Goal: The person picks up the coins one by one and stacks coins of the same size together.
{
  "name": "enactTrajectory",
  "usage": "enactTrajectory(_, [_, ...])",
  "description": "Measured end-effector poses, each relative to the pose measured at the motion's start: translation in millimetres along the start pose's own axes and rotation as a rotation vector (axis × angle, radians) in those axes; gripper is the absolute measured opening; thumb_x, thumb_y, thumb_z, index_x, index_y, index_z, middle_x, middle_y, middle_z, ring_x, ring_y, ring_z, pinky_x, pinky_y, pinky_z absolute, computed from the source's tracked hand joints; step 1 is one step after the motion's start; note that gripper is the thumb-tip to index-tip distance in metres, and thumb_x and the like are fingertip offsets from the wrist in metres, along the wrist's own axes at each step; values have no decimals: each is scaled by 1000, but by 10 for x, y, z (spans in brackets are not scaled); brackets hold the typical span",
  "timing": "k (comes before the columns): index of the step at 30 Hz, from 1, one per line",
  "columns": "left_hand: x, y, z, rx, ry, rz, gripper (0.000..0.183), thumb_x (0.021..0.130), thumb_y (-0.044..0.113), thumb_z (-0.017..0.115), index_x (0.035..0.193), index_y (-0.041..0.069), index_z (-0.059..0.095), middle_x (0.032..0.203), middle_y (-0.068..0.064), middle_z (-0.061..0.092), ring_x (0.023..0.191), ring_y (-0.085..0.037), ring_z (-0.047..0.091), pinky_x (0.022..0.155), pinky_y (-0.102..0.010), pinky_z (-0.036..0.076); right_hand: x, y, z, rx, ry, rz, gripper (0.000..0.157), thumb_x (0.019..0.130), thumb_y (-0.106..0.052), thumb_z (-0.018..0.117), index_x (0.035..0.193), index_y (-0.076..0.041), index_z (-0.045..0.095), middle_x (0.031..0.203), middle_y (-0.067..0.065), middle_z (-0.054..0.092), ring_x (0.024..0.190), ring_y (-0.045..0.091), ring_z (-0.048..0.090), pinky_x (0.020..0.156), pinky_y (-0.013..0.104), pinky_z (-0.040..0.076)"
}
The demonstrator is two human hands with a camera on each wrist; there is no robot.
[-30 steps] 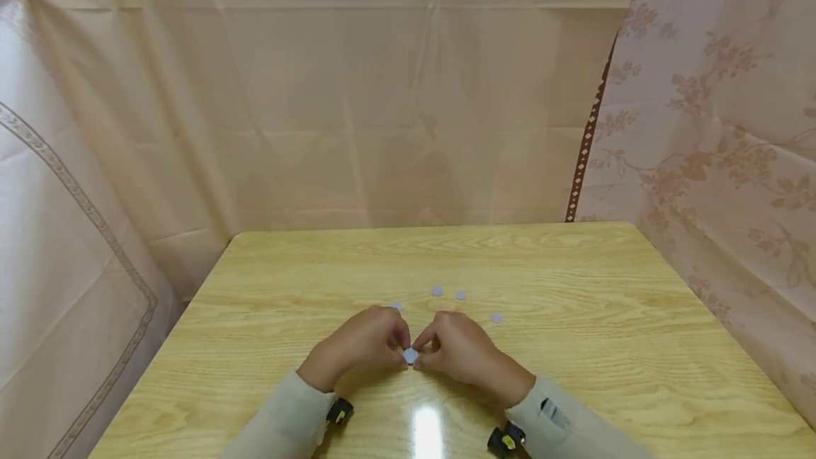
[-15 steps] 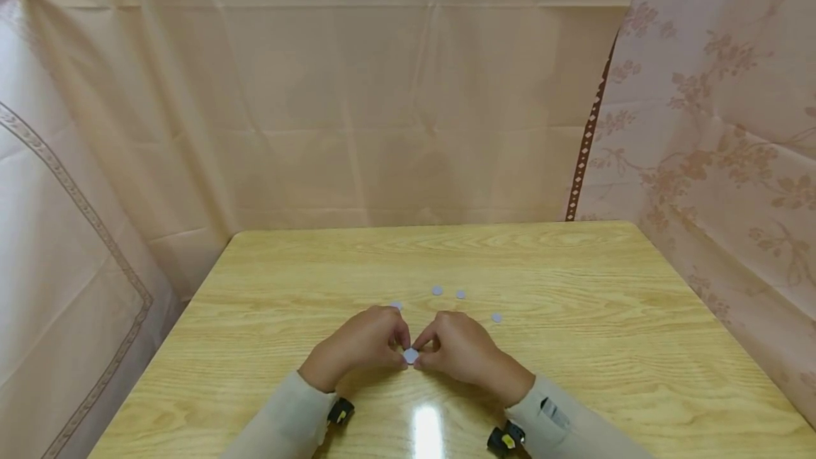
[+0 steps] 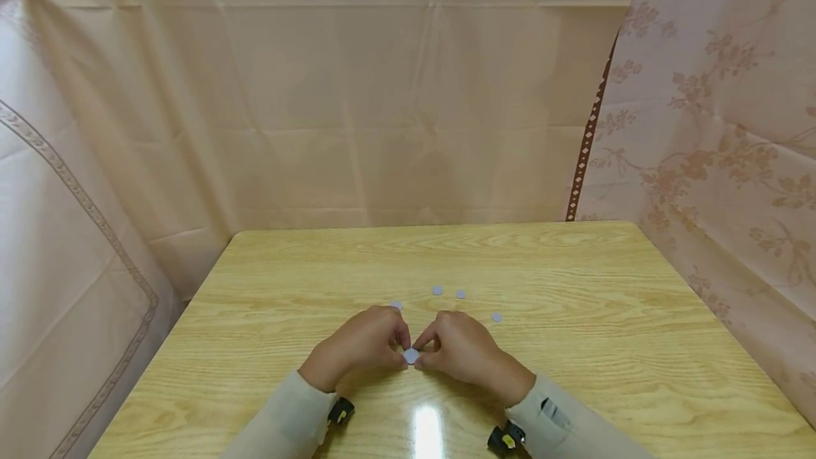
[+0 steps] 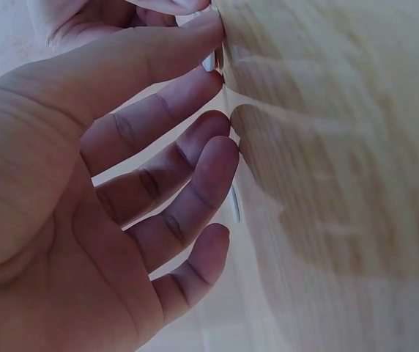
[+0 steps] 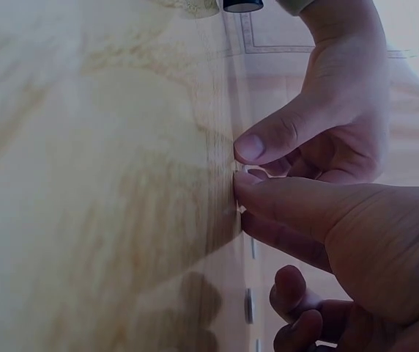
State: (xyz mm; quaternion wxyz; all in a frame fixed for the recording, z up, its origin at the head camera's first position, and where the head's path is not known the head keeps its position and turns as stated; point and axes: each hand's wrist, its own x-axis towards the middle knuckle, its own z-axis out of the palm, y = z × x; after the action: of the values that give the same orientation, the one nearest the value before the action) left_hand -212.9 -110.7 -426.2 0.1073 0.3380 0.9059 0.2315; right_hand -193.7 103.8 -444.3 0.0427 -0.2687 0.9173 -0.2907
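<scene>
A small, round, pale grey-white disc (image 3: 411,356) lies between the tips of the two hands, in front of the person and near the close side of the light yellow wood-grain table (image 3: 287,282). The left hand (image 3: 360,344) pinches its left edge with thumb and index finger; the left wrist view shows the other three fingers apart from it, slightly bent. The right hand (image 3: 462,349) pinches the opposite edge the same way, its other fingers curled loosely clear of the disc. The disc faces upward, but whether it touches the tabletop or sits just above it I cannot tell.

Four more flat, pale, round discs lie beyond the hands. One pale disc (image 3: 396,305) is just past the left knuckles and partly hidden by them; a middle pair, the nearer-to-centre disc (image 3: 437,290) and its neighbour (image 3: 461,295), lie close together but apart; the rightmost disc (image 3: 496,317) lies beyond the right hand, to its right.

A small black device with a yellow label (image 3: 341,411) sits under the left cream sleeve (image 3: 283,413), and a similar black device (image 3: 506,439) under the right cream sleeve (image 3: 567,420), which bears a greyish rectangular patch (image 3: 554,414). Any lettering on label or patch is too small to read.
</scene>
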Motion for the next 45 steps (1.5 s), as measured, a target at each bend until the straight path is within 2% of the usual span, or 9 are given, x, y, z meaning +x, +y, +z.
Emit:
enactTrajectory(24, [-4, -6, 4, 16, -1, -3, 12, 79, 18, 91, 83, 16, 80, 86, 10, 71, 70, -2, 53, 66, -21, 49, -18, 12, -1, -4, -7, 17, 22, 80, -34, 90, 99, -23, 84, 78, -16, 62, 67, 6, 50, 57, 24, 43])
enactTrajectory(45, [0, 9, -8, 16, -4, -4, 16, 77, 19, 93, 86, 15, 81, 88, 10, 74, 80, -7, 60, 72, -21, 51, -27, 29, -6, 17, -21, 2, 26, 80, -32, 90, 101, -20, 84, 73, -13, 56, 60, 6, 49, 52, 23, 42])
